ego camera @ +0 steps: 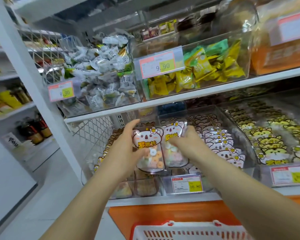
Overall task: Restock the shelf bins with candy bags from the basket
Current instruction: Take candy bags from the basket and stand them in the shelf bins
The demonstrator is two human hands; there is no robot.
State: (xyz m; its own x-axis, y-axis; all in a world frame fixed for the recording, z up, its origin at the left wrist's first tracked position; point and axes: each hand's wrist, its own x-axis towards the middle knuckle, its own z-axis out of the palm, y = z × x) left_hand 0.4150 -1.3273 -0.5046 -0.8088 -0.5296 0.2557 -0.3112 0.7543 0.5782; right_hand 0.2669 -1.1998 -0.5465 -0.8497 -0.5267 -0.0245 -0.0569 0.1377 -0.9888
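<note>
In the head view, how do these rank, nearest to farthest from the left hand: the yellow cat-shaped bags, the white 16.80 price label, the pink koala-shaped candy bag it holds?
1. Pink koala-shaped candy bag: gripped by the left hand.
2. White 16.80 price label: lower right, on a bin front.
3. Yellow cat-shaped bags: far right bin.
</note>
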